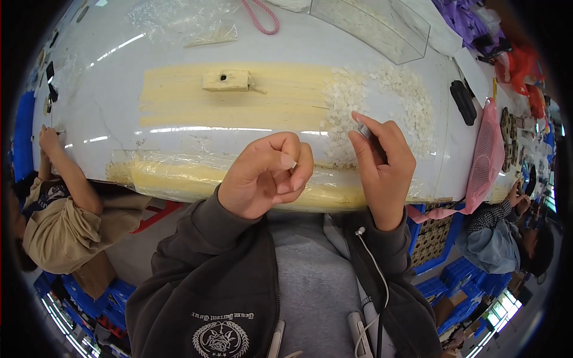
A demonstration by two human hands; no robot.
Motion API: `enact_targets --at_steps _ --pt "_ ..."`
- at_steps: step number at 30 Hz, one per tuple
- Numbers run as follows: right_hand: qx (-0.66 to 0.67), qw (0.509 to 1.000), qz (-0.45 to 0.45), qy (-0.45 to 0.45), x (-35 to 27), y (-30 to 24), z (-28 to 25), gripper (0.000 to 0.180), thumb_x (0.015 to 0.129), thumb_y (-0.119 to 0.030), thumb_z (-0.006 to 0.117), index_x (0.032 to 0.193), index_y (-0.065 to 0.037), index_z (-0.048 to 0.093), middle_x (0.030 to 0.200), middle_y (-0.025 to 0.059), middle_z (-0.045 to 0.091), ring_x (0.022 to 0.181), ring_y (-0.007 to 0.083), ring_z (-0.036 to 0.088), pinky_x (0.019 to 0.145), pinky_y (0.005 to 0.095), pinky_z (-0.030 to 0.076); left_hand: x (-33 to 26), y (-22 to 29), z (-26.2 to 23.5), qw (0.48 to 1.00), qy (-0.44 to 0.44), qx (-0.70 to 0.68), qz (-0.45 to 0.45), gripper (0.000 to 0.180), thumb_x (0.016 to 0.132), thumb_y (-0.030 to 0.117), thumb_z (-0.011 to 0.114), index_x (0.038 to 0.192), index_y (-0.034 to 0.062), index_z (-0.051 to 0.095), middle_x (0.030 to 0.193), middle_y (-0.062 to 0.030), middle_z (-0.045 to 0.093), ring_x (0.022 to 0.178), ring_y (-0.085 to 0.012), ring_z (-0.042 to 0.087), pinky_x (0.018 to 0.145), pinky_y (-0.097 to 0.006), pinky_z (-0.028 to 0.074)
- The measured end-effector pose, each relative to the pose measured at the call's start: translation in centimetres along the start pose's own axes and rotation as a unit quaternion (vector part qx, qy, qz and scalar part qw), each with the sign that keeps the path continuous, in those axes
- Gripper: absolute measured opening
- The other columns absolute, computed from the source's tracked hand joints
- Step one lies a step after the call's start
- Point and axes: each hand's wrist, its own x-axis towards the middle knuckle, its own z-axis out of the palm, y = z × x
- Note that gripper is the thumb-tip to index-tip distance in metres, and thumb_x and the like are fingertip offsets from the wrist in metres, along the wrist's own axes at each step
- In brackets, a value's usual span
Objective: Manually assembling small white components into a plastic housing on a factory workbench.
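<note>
Many pale chips (pixel 418 113) on a white table (pixel 122 86), two hands above

Read the clock from the middle of the view. The left hand (pixel 265 173), near the centre, is loosely curled, thumb close to the bent fingers; whether the light spot at its thumb tip is a chip or a nail, I cannot tell. At 3 o'clock the right hand (pixel 387 164) pinches a small grey object (pixel 363 129) between thumb and forefinger, just over the chips, which spread between 1 and 2 o'clock.

Yellow strips (pixel 179 110) cover the glossy tabletop toward 11, with a holed block (pixel 236 80) resting on them. A clear box (pixel 382 30) sits at 1, a pink loop (pixel 262 18) by 12, a black case (pixel 462 102) at 2, pink mesh (pixel 488 146) at 3.

Around the room, one co-worker (pixel 68 232) sits between 8 and 9, another (pixel 492 241) between 3 and 4. Blue crates (pixel 471 274) are stacked at 4; a red bag (pixel 522 68) lies toward 2.
</note>
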Motion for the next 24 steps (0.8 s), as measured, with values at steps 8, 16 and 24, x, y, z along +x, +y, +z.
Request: enact_targets --at_steps 8,16,24 --pt "-0.095 0.989 -0.082 -0.076 0.8 0.6 1.4 0.014 0.069 0.003 0.059 0.082 -0.003 0.06 0.066 0.0015 0.046 0.052 0.01 0.037 0.047 0.0204 0.03 -0.2 -0.1 -0.4 0.993 0.036 0.087 0.07 0.01 0.075 0.001 0.045 0.07 0.0065 0.039 0.062 -0.0089 0.047 0.047 -0.0068 0.028 0.041 -0.015 0.021" --pt "-0.044 0.995 -0.048 -0.075 1.2 -0.1 1.4 0.013 0.066 0.0 0.063 0.078 -0.004 0.06 0.067 -0.0013 0.045 0.049 0.0093 0.036 0.045 0.0202 0.03 -0.2 0.4 0.7 0.977 0.118 0.179 0.009 0.004 0.083 0.007 0.044 0.082 0.0031 0.043 0.059 -0.0053 0.045 0.045 -0.0054 0.027 0.04 -0.015 0.021" --pt "0.238 0.963 0.06 -0.114 -0.7 -1.6 0.4 0.014 0.071 -0.001 0.06 0.085 -0.001 0.061 0.066 -0.0004 0.042 0.051 0.008 0.03 0.047 0.018 0.025 0.0 -0.9 1.3 0.95 0.109 0.277 0.09 0.011 0.087 0.012 0.047 0.084 0.0021 0.048 0.061 -0.0034 0.046 0.045 -0.0042 0.029 0.041 -0.015 0.022"
